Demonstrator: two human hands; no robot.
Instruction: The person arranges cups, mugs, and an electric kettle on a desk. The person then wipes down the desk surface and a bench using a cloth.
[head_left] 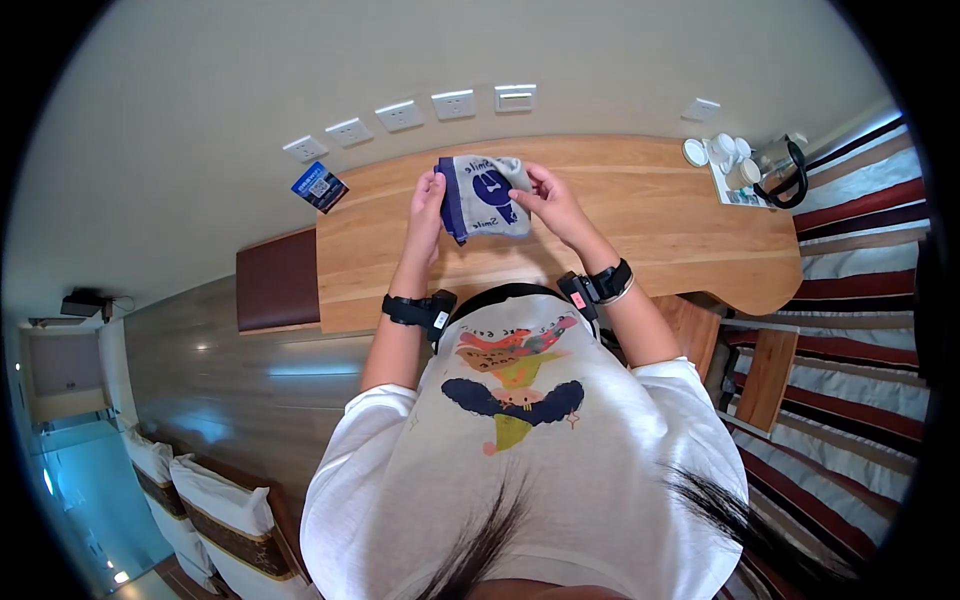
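Observation:
A folded grey and navy cloth [487,198], printed with "Smile" and a dark blue figure, is held up over the wooden desk in front of my body. My left hand [428,205] grips its navy left edge, with the fingers closed on it. At the cloth's right side, my right hand [550,200] pinches the edge, the thumb lying on the printed face. Parts of the fingers of both hands are hidden behind the cloth. Each wrist wears a black strap with a small device.
The wooden desk [620,200] runs along the wall under several white sockets. On its right end stand a tray [736,188] with white cups and a glass kettle [778,165]. A blue card [320,187] is at the left, above a dark red panel [278,280]. Striped curtains hang at the right.

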